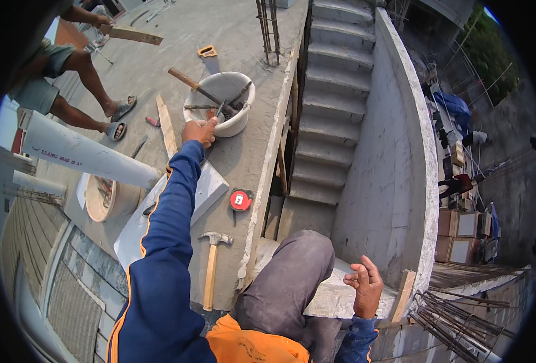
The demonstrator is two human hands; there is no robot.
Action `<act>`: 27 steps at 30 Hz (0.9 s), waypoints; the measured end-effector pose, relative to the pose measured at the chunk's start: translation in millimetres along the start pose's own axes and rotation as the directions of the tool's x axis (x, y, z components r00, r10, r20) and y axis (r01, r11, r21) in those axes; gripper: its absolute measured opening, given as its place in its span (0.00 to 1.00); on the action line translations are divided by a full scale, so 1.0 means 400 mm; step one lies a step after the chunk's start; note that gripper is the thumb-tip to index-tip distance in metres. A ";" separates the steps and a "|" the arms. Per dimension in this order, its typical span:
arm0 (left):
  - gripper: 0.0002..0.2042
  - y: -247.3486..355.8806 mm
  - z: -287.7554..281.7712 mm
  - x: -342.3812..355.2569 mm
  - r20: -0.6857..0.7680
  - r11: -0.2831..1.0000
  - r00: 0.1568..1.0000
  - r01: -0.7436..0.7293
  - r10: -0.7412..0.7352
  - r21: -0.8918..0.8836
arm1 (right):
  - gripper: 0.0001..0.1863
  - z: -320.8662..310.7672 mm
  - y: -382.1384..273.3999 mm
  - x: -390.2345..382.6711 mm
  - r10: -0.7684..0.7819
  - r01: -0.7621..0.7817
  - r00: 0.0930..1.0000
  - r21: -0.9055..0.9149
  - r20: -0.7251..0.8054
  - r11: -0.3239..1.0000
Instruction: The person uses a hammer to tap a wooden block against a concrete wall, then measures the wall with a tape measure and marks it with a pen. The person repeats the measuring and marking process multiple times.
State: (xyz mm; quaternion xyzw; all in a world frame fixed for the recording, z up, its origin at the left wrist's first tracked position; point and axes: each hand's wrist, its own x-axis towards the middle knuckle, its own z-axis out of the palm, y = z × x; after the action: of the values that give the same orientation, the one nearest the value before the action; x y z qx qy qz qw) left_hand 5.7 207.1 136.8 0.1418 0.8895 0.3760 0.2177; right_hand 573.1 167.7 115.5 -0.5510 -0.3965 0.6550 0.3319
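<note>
My left hand [200,130] reaches to the near rim of a white bucket [242,123]. Its fingers are pinched on a thin grey metal piece [220,108] that points up over the bucket; its exact kind is unclear. A wooden-handled tool [186,79] leans in the bucket among dark tools. My right hand [366,288] is raised beside the concrete stair wall, fingers partly bent and apart, holding nothing. Between my arms, a claw hammer [211,266] with a wooden handle and a red tape measure [240,200] lie on the concrete.
A handsaw [208,55] lies beyond the bucket. Concrete stairs [333,115] drop beside the slab's edge. A white board [210,189], wooden strip [166,126], second bucket [133,201] and large pipe [92,151] are at left. Another person holds a plank [136,34]. Rebar [461,320] sticks out at lower right.
</note>
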 end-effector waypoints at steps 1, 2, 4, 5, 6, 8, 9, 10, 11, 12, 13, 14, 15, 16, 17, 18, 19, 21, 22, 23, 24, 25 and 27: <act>0.28 -0.016 0.012 -0.002 -0.171 0.968 0.967 -0.153 0.189 0.201 | 0.25 -0.022 0.015 -0.005 0.015 -0.015 1.000 -0.012 -0.022 1.000; 0.30 -0.043 0.032 -0.022 -0.280 0.868 0.869 -0.273 0.407 0.414 | 0.25 -0.041 0.032 -0.011 0.028 -0.029 0.998 -0.017 -0.049 0.999; 0.37 -0.138 0.078 -0.105 -0.163 0.802 0.823 -0.453 0.544 0.390 | 0.24 -0.077 0.067 -0.031 0.057 -0.056 0.990 0.006 -0.130 0.998; 0.37 -0.208 0.109 -0.177 0.019 0.717 0.746 -0.646 0.665 0.262 | 0.24 -0.092 0.084 -0.040 0.070 -0.067 0.988 0.023 -0.135 0.997; 0.40 -0.277 0.137 -0.247 0.274 0.534 0.620 -0.778 0.735 0.329 | 0.24 -0.106 0.100 -0.050 0.088 -0.081 0.983 0.049 -0.160 0.996; 0.47 -0.385 0.179 -0.336 0.614 0.372 0.612 -0.791 0.499 0.486 | 0.23 -0.123 0.132 -0.076 0.127 -0.106 0.961 0.098 -0.246 0.990; 0.45 -0.424 0.188 -0.345 0.609 0.296 0.525 -0.847 0.594 0.442 | 0.23 -0.127 0.147 -0.091 0.130 -0.096 0.953 0.133 -0.275 0.986; 0.42 -0.449 0.202 -0.334 0.592 0.311 0.525 -0.848 0.612 0.429 | 0.22 -0.131 0.160 -0.104 0.125 -0.077 0.950 0.174 -0.285 0.982; 0.39 -0.466 0.214 -0.314 0.588 0.335 0.541 -0.839 0.601 0.429 | 0.22 -0.131 0.175 -0.115 0.142 -0.088 0.944 0.187 -0.299 0.978; 0.37 -0.470 0.227 -0.282 0.599 0.316 0.528 -0.847 0.602 0.428 | 0.21 -0.132 0.189 -0.123 0.143 -0.075 0.944 0.228 -0.299 0.971; 0.36 -0.469 0.236 -0.254 0.615 0.323 0.514 -0.857 0.598 0.403 | 0.21 -0.131 0.203 -0.131 0.124 -0.052 0.945 0.236 -0.304 0.970; 0.36 -0.459 0.239 -0.231 0.662 0.343 0.531 -0.848 0.529 0.405 | 0.21 -0.131 0.216 -0.133 0.133 -0.052 0.942 0.256 -0.309 0.965; 0.37 -0.446 0.244 -0.222 0.673 0.330 0.561 -0.828 0.482 0.453 | 0.21 -0.129 0.227 -0.139 0.154 -0.056 0.933 0.291 -0.325 0.955; 0.39 -0.414 0.240 -0.216 0.710 0.398 0.542 -0.833 0.449 0.384 | 0.21 -0.130 0.236 -0.138 0.159 -0.058 0.931 0.295 -0.330 0.954; 0.40 -0.381 0.250 -0.235 0.664 0.408 0.496 -0.863 0.561 0.300 | 0.21 -0.129 0.242 -0.136 0.098 0.001 0.940 0.291 -0.327 0.957; 0.39 -0.332 0.273 -0.266 0.633 0.463 0.482 -0.861 0.606 0.212 | 0.21 -0.129 0.244 -0.130 0.131 -0.040 0.932 0.262 -0.338 0.964; 0.39 -0.277 0.284 -0.313 0.606 0.547 0.542 -0.813 0.583 0.200 | 0.21 -0.127 0.241 -0.121 0.092 -0.005 0.932 0.243 -0.350 0.970; 0.35 -0.126 0.337 -0.420 0.746 0.618 0.377 -0.784 0.549 -0.058 | 0.21 -0.121 0.228 -0.097 0.066 0.025 0.947 0.277 -0.313 0.961; 0.34 -0.043 0.378 -0.482 0.790 0.653 0.302 -0.741 0.533 -0.158 | 0.22 -0.116 0.216 -0.080 0.050 0.035 0.959 0.293 -0.279 0.956; 0.33 0.039 0.422 -0.552 0.859 0.613 0.156 -0.761 0.488 -0.211 | 0.22 -0.115 0.204 -0.064 0.048 0.029 0.968 0.302 -0.245 0.953; 0.32 0.112 0.480 -0.627 0.881 0.539 -0.012 -0.787 0.474 -0.300 | 0.23 -0.113 0.191 -0.048 -0.003 0.074 0.979 0.340 -0.204 0.937; 0.33 0.170 0.545 -0.706 0.888 0.467 -0.154 -0.804 0.433 -0.368 | 0.24 -0.118 0.183 -0.036 -0.032 0.091 0.987 0.378 -0.160 0.921; 0.35 0.234 0.667 -0.876 0.867 0.387 -0.407 -0.779 0.286 -0.493 | 0.23 -0.143 0.179 -0.019 -0.064 0.143 0.981 0.459 -0.183 0.877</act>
State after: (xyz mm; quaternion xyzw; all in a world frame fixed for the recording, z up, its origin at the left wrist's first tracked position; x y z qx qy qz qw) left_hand 448.6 286.9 137.5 0.8239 0.3081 0.0455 0.4735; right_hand 631.0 136.7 51.2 -0.4837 -0.2268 0.6657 0.5210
